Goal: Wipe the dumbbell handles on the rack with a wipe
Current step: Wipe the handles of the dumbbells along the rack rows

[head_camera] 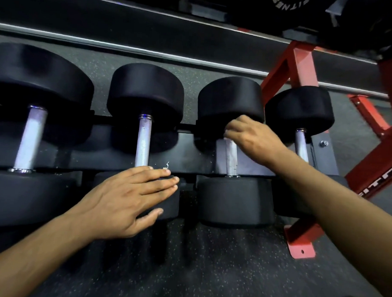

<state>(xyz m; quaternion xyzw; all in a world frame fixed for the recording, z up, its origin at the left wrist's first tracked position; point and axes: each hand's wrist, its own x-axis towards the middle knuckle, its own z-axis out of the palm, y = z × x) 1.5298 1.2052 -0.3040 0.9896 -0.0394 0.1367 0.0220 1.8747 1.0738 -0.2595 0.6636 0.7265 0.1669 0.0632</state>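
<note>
Several black dumbbells with silver handles lie side by side on the low rack (127, 155). My right hand (251, 139) curls round the far end of the third dumbbell's handle (231, 160), where a small pale bit of wipe (227, 139) peeks out under the fingers. My left hand (130, 195) lies flat, fingers straight, on the near head of the second dumbbell (169, 206), whose handle (143, 141) stands bare. Tiny white shreds (166, 166) sit by my left fingertips. The first handle (30, 139) and fourth handle (302, 144) are untouched.
A red steel frame (300, 63) and its foot plate (300, 247) stand at the right of the rack. A higher shelf rail (149, 54) runs across above the dumbbells. Speckled black rubber floor (207, 272) spreads below.
</note>
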